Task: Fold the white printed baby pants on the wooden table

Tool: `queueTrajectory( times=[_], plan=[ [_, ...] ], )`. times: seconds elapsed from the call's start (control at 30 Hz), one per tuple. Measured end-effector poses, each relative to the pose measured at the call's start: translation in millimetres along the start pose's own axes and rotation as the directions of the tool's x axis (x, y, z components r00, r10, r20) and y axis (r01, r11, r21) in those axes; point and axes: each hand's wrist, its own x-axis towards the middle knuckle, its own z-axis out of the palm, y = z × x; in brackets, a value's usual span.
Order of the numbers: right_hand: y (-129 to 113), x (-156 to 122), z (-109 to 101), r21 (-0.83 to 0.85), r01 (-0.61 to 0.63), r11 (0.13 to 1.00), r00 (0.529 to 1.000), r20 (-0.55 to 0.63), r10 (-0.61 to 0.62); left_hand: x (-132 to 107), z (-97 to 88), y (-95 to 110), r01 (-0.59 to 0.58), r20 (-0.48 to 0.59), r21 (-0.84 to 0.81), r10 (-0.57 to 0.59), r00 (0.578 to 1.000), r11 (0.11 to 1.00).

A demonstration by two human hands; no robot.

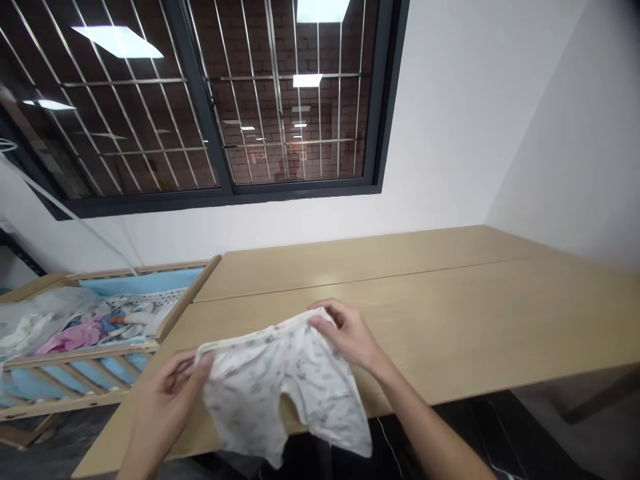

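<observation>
The person's left hand [170,400] is partly closed, fingers curled and pinching one end of the waistband of a pair of white printed infant trousers [285,390]. The right hand [347,333] is partly closed over the opposite end, fingers bent across the fabric. The garment is held spread between both hands, above a light wood table [450,313], its legs hanging down past the near table edge. To the left of the table stands a wooden crib [80,357] with blue padding [140,282], containing a heaped pile of clothing [100,327], including a pink garment [83,337]. Beyond, a barred window [225,190] is set in a white wall [440,133]
</observation>
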Motion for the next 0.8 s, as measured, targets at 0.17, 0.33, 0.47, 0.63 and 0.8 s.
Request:
queueTrajectory(
  times=[0.17,0.33,0.47,0.63,0.8],
  plan=[
    [32.5,50.7,-47.5,-0.152,-0.089,0.984,0.992,0.07,0.101,52.9,64.0,4.6,-0.083,0.235,-0.107,0.106,0.966,0.991],
    [110.3,89.5,-63.4,-0.243,-0.199,0.949,0.974,0.054,0.219,106.7,130.1,-35.1,-0.192,0.426,0.025,0.163,0.89,0.981],
    [177.5,114.6,-60.6,-0.317,-0.269,0.909,0.961,-0.026,0.275,141.2,176.5,-73.5,-0.167,0.414,0.182,0.078,0.907,0.969],
    [233.9,140.3,-54.0,-0.414,-0.321,0.852,0.947,-0.11,0.303,172.9,219.8,-106.4,-0.106,0.408,0.367,-0.058,0.911,0.924],
    [261.7,157.5,-54.2,-0.543,-0.354,0.762,0.935,-0.201,0.291,193.2,245.7,-115.7,-0.076,0.398,0.503,-0.153,0.904,0.861]
  ],
)
